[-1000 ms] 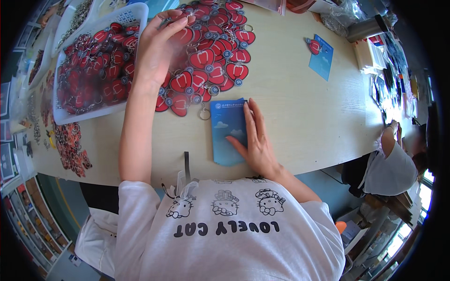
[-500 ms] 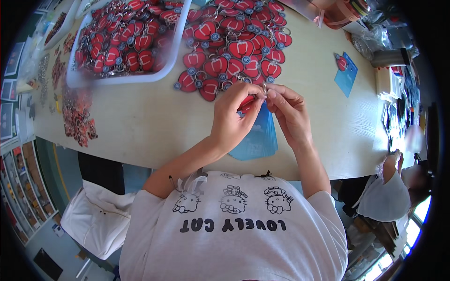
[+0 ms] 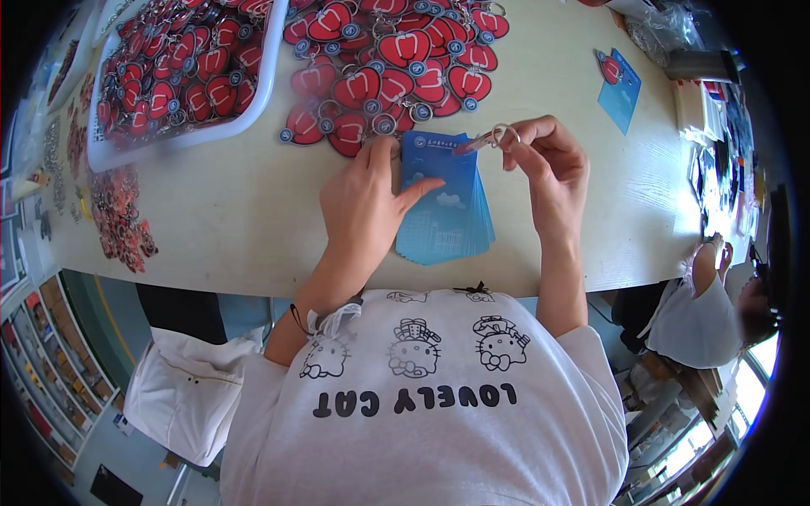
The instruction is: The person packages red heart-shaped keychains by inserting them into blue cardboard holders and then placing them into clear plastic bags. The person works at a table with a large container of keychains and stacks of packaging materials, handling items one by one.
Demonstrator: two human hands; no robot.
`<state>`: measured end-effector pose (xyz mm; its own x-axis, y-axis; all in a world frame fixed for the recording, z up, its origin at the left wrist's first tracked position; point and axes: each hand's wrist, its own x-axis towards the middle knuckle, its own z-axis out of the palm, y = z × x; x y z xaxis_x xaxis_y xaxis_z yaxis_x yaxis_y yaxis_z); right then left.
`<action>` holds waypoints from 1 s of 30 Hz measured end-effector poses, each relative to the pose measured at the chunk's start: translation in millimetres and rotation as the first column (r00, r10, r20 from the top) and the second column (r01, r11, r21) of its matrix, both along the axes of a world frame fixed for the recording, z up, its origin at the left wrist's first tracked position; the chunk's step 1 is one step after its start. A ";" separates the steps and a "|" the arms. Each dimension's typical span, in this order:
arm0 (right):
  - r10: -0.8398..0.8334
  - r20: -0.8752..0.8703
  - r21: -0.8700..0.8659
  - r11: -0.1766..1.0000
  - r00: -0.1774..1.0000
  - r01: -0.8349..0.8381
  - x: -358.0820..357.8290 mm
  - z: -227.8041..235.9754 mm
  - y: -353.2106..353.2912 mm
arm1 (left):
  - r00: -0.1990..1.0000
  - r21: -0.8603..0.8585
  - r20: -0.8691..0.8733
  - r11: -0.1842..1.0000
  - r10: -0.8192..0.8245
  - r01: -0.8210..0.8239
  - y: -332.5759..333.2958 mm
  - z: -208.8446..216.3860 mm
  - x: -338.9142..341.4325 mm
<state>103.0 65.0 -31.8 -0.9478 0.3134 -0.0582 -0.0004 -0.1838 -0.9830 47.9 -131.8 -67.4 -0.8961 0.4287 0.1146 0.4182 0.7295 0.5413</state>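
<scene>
Stack of rectangular blue cards (image 3: 447, 223), slightly fanned, lies on the pale tabletop (image 3: 253, 215). Along the stack's left edge rests the left hand (image 3: 361, 196), spread, thumb across the top card. Just right of the stack's far corner, the right hand (image 3: 553, 169) pinches a flat reddish keychain (image 3: 479, 143) by its ringed end. Beyond the stack sprawls a heap of red, rounded keychains (image 3: 403, 49).

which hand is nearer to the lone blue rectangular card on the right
Right. The right hand, holding a round metal ring, is left of the lone card; the left hand is farther left, at the blue rectangular card stack.
</scene>
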 end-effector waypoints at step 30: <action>-0.090 0.039 0.162 0.983 0.995 0.083 -4.6 29.1 -41.6 | 0.817 0.896 0.421 0.318 -0.394 -0.309 12.5 34.2 -0.6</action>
<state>98.4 23.3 -2.7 -0.9142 0.4028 -0.0436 0.0363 -0.0258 -0.9990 47.3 -119.4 -33.2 -0.9202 0.3908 0.0225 -0.1478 -0.4001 0.9045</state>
